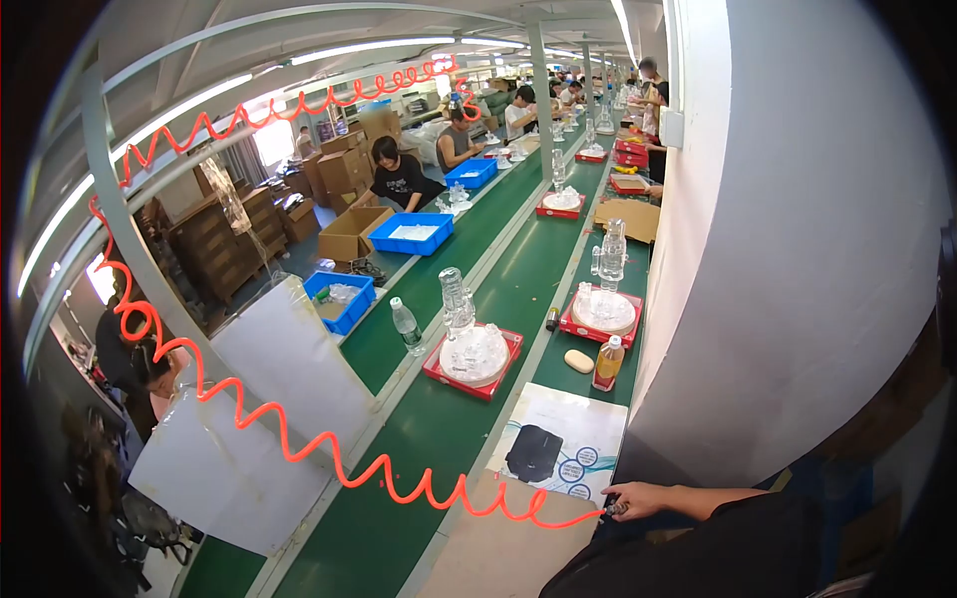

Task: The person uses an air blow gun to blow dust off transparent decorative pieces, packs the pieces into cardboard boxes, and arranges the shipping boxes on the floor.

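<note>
At the lower right, my right hand [638,500] is closed round the small metal end of an orange coiled hose [334,460]. Its index finger points left over the edge of a printed cardboard sheet [558,439], beside plain brown cardboard [498,548]. The hose stretches from this hand to the upper left. My left hand is out of view. Beyond the printed sheet are a bottle of yellowish liquid [608,364] and a pale oval object [578,361]. Clear glassware stands on a white round base in a red tray [513,344] on the green belt.
A clear bottle [407,327] stands left of the tray. Another red tray [633,334] holds glassware farther back. Blue bins [411,245] line the left side, where several people sit. White panels [289,344] stand at left; a wall [778,199] rises at right.
</note>
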A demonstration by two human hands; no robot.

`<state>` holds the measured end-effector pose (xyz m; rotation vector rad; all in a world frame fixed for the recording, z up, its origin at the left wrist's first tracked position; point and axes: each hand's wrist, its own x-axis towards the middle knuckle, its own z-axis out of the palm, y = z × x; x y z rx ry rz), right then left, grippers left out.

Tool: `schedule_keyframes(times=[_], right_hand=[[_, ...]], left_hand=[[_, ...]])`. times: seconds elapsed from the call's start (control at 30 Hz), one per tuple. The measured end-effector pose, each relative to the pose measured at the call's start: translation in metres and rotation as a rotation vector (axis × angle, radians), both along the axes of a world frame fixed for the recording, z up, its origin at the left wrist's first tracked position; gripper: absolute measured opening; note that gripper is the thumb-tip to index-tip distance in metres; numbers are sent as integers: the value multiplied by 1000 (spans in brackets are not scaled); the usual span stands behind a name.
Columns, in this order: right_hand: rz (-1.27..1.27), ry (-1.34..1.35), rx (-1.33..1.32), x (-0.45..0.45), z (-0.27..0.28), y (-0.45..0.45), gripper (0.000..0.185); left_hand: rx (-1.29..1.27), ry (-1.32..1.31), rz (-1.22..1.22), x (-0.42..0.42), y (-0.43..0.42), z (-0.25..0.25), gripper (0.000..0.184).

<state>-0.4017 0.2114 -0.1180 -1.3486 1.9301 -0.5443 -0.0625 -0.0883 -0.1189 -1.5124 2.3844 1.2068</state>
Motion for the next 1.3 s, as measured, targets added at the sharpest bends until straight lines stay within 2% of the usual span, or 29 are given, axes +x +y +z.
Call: schedule_keyframes(times=[0.1,0.13,0.2,0.33,0.37,0.43,0.57,0.67,0.8,0.9,1.0,1.13,1.23,1.3], right_hand=[[-139,-100,-217,12,70,-27,20],[-65,-27,-331,10,80,-37,15],[-136,-167,-382,15,105,-63,16],[-151,-469,-494,35,121,-114,23],[-126,-474,-561,41,121,-127,23],[-75,-478,-689,53,119,-144,21],[-50,-401,-576,51,106,-155,19],[-135,-304,-734,44,73,-157,22],[-363,-459,-767,40,43,-156,29],[-429,-562,-782,35,44,-158,25],[-468,-516,-800,25,40,-158,17],[-477,-674,-752,5,24,-164,20],[-500,-673,-713,4,22,-166,20],[-468,-714,-828,9,9,-173,19]], left_hand=[[-3,-17,8,2,-4,-4,74],[-2,-22,9,3,-5,-4,75],[-5,-37,10,5,-6,-8,75],[-11,-61,15,8,-11,-10,77],[-12,-65,19,10,-12,-12,78],[-13,-76,20,11,-14,-14,79],[-5,-103,23,17,-20,-21,81],[3,-125,25,26,-26,-26,82],[17,-153,32,37,-37,-36,84],[20,-194,28,58,-48,-46,85],[44,-245,42,79,-58,-62,87],[78,-358,55,126,-74,-87,89],[83,-485,24,197,-78,-112,90],[59,-579,-68,262,-71,-130,91]])
